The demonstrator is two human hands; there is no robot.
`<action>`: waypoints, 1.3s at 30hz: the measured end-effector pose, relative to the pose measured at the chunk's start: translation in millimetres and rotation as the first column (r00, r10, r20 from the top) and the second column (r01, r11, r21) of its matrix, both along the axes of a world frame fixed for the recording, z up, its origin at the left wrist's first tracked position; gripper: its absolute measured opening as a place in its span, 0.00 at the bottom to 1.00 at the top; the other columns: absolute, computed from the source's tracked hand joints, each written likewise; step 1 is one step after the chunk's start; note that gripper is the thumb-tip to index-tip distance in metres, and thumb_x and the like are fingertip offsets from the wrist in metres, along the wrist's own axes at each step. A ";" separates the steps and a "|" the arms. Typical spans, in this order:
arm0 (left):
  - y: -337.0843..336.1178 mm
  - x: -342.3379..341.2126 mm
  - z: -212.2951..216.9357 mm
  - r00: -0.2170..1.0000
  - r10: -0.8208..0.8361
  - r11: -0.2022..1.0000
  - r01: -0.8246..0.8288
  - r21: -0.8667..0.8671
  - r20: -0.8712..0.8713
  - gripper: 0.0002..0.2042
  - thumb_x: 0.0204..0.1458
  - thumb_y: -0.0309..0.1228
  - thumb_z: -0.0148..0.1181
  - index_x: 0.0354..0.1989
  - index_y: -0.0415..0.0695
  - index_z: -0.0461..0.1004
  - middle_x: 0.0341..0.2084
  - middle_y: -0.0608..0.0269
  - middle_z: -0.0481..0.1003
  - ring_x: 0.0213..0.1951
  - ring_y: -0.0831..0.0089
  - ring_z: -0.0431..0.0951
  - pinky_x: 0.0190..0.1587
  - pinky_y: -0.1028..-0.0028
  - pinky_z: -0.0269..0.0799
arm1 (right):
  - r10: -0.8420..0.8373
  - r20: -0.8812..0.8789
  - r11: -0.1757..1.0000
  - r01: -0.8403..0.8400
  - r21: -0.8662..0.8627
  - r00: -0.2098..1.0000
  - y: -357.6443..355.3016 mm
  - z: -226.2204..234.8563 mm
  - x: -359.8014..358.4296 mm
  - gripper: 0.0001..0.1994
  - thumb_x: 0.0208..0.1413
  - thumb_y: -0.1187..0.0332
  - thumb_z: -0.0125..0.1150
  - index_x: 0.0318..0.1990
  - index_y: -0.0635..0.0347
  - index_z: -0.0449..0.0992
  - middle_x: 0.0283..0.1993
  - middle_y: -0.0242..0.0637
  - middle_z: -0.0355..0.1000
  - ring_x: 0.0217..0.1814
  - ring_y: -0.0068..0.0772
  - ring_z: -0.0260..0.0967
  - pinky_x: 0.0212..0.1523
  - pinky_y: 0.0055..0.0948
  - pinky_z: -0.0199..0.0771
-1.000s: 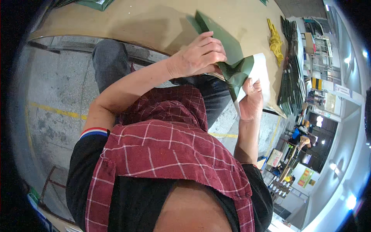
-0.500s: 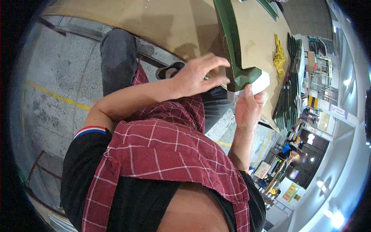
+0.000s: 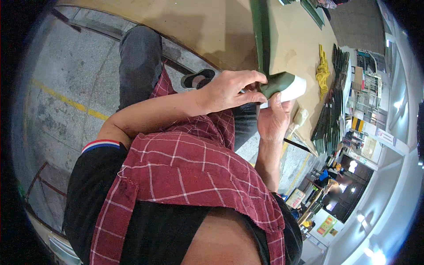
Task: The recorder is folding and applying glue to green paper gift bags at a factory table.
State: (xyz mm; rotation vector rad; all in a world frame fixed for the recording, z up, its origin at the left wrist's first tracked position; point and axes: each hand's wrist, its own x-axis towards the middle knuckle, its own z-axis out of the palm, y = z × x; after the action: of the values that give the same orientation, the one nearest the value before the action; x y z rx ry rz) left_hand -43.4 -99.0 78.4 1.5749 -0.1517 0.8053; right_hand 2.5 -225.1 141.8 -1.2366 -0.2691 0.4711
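The green piece (image 3: 263, 44), held in the right hand (image 3: 274, 120), points lengthwise forward.

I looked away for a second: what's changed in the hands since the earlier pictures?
The left hand let go of the green-and-white piece, opened beside it, and now has thumb and fingers back on it. The piece's long green part has swung from leaning left to pointing nearly straight away. Unchanged: right hand holding the white end; yellow bundle on the table.
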 end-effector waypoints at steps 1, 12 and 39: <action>-0.2 -1.4 2.2 0.998 -0.050 0.999 0.049 -0.024 -0.037 0.17 0.42 0.29 0.62 0.41 0.39 0.68 0.31 0.57 0.72 0.30 0.70 0.75 0.33 0.76 0.71 | 0.015 -0.031 0.999 -0.014 0.029 0.999 -0.2 -3.6 2.0 0.14 0.53 0.75 0.53 0.47 0.62 0.66 0.44 0.33 0.68 0.46 0.24 0.63 0.50 0.26 0.61; -0.7 -2.8 -0.9 0.986 -0.054 0.987 0.029 -0.158 -0.157 0.14 0.44 0.31 0.60 0.36 0.37 0.69 0.23 0.53 0.72 0.24 0.67 0.74 0.27 0.73 0.69 | 0.000 0.015 0.994 0.002 -0.110 1.000 2.1 -12.2 3.6 0.11 0.55 0.70 0.50 0.45 0.62 0.66 0.41 0.33 0.68 0.42 0.23 0.65 0.45 0.26 0.64; 4.2 -15.2 -5.6 0.957 -0.124 0.950 0.039 -0.311 -0.261 0.16 0.41 0.30 0.63 0.35 0.35 0.69 0.19 0.52 0.72 0.21 0.67 0.74 0.24 0.71 0.67 | 0.074 -0.144 0.990 -0.090 -0.107 0.987 0.2 -24.6 4.0 0.18 0.51 0.71 0.56 0.49 0.61 0.63 0.45 0.35 0.66 0.48 0.28 0.63 0.50 0.30 0.61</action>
State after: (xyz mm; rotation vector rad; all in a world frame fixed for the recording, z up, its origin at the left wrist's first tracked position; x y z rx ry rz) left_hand -58.5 -94.8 72.8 1.3621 0.1064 0.5063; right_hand 6.6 -224.9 117.2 -1.3000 -0.1761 0.6495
